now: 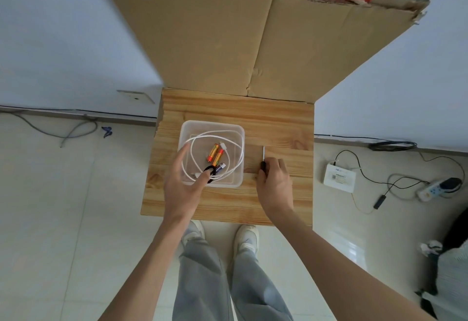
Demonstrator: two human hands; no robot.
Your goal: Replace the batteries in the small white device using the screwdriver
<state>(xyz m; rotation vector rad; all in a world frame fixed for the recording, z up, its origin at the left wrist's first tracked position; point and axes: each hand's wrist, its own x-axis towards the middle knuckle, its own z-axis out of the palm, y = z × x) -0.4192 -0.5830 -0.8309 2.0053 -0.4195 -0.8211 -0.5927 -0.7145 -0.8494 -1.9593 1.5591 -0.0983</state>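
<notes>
A clear plastic tub (236,130) stands on a small wooden table (278,123). Inside it lie two orange batteries (215,154), a dark battery (219,167), a coiled white cable (240,153) and a black looped item (209,168). My left hand (183,184) reaches over the tub's near left corner with fingers spread, a fingertip at the black loop. To the right of the tub, my right hand (274,179) is closed around the black handle of a thin screwdriver (263,158), its shaft pointing away from me. No small white device shows on the table.
A large cardboard sheet (228,42) leans against the wall behind the table. On the floor at the right lie a white router box (339,177), a power strip (438,189) and black cables. A grey cable (76,130) trails at the left. My shoes are under the table's near edge.
</notes>
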